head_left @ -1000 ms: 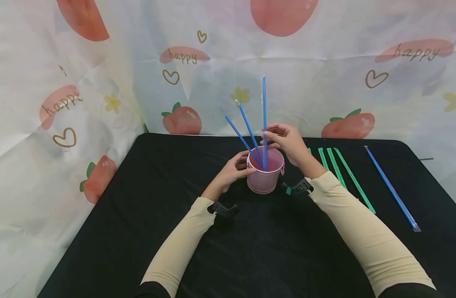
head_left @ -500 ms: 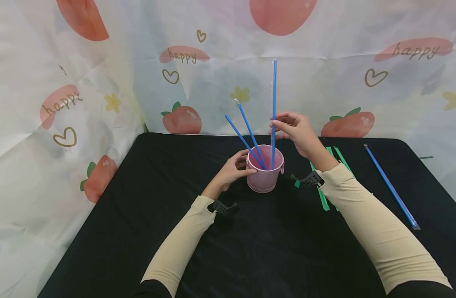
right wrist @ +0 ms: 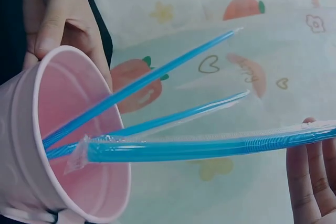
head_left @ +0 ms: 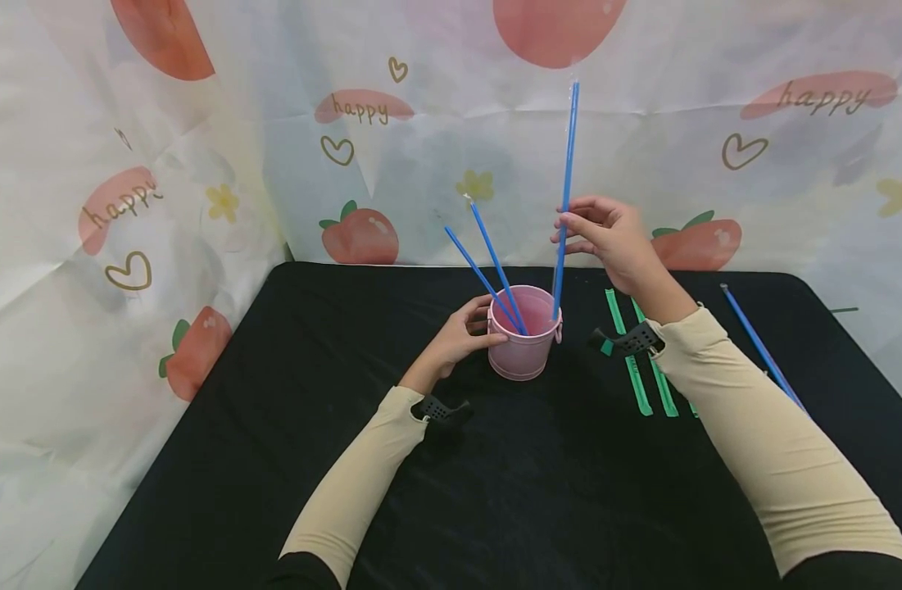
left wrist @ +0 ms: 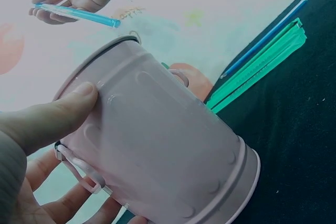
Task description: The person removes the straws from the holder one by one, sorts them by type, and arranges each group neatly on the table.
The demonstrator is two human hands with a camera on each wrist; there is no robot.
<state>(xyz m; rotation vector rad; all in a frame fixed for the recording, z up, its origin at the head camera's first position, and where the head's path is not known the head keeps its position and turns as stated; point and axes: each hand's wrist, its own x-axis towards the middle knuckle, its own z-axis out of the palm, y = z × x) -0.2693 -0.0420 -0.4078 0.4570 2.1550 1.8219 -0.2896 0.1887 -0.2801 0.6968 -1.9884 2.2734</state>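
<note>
My left hand (head_left: 456, 340) grips the pink bucket (head_left: 520, 360) at its left side, thumb on the outer wall near the rim in the left wrist view. Two blue straws (head_left: 489, 246) lean leftward inside the bucket. Between the thumb and fingers of my right hand (head_left: 614, 242), another blue straw (head_left: 571, 147) in clear wrapping is pinched, nearly upright. Its lower end overlaps the bucket's right rim in the head view. From the right wrist, the wrapped end of this straw (right wrist: 184, 151) shows in front of the bucket's mouth.
Several green wrapped straws (head_left: 637, 385) lie on the black tablecloth (head_left: 539, 483) right of the bucket, partly under the right forearm. Farther right lies one more blue straw (head_left: 760, 340). A printed curtain (head_left: 436, 164) stands behind the table.
My right hand has moved up and to the right, drawing the pinched straw up from inside the bucket to its right rim. The left hand and bucket have stayed in place.
</note>
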